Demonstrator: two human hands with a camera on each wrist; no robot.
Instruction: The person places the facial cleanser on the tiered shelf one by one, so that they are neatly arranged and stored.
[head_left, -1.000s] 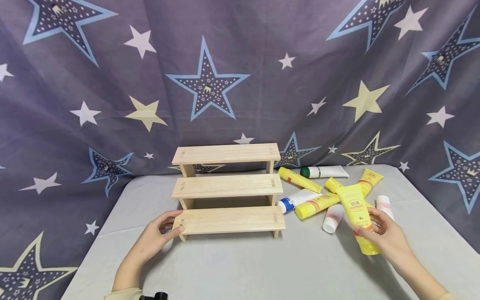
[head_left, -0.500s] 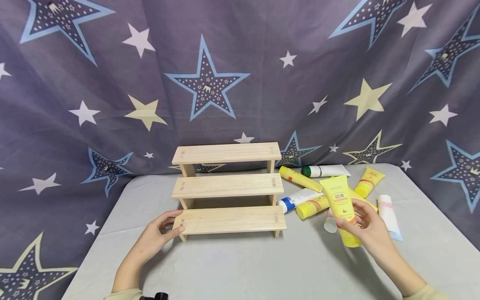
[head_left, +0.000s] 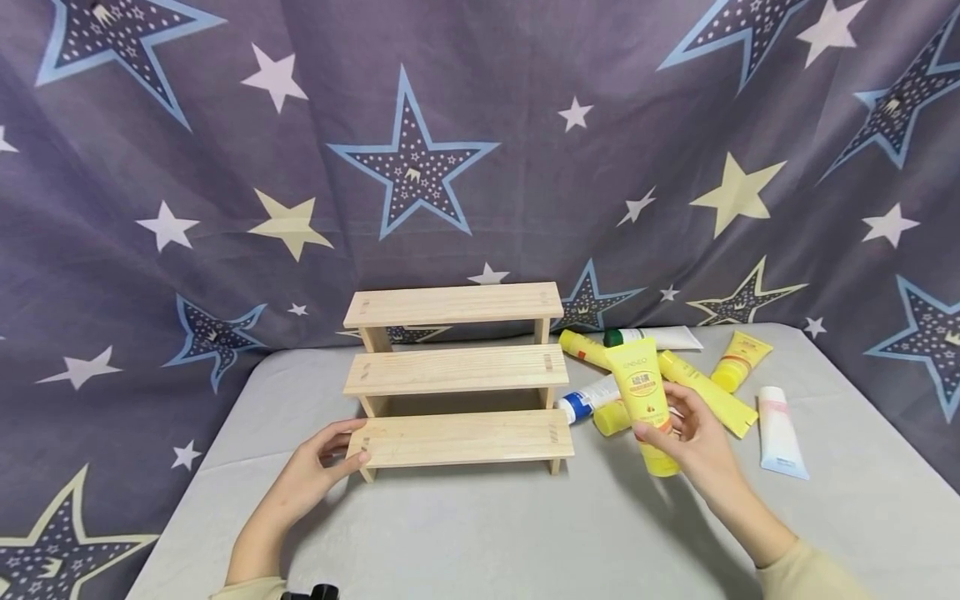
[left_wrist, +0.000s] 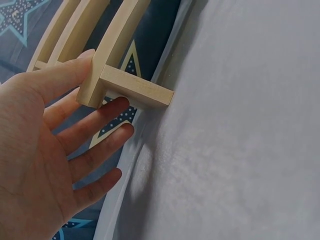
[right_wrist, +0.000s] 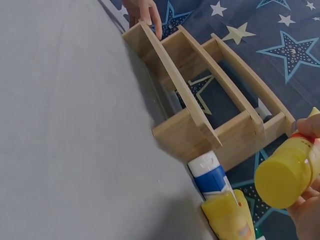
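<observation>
A three-step wooden rack (head_left: 459,439) stands on the grey cloth. My left hand (head_left: 302,483) holds the left end of its lowest step; in the left wrist view the thumb of that hand (left_wrist: 55,140) lies on the board, with the other fingers spread beneath and beside it. Right of the rack, my right hand (head_left: 705,450) grips a yellow tube (head_left: 642,400) in the air, cap down and slightly tilted. The right wrist view shows the tube's round yellow cap (right_wrist: 281,180) near the lens, with part of my right hand (right_wrist: 306,205) at the edge.
Several tubes lie right of the rack: a blue-capped white one (head_left: 581,404), a green-capped one (head_left: 667,337), a yellow one (head_left: 712,394), another yellow one (head_left: 738,362) and a white-pink one (head_left: 780,433). A star-patterned curtain (head_left: 517,192) hangs behind.
My right hand has carried the yellow tube leftward, nearer to the rack, uncovering the white-pink tube and a yellow one behind it. My left hand has stayed on the rack.
</observation>
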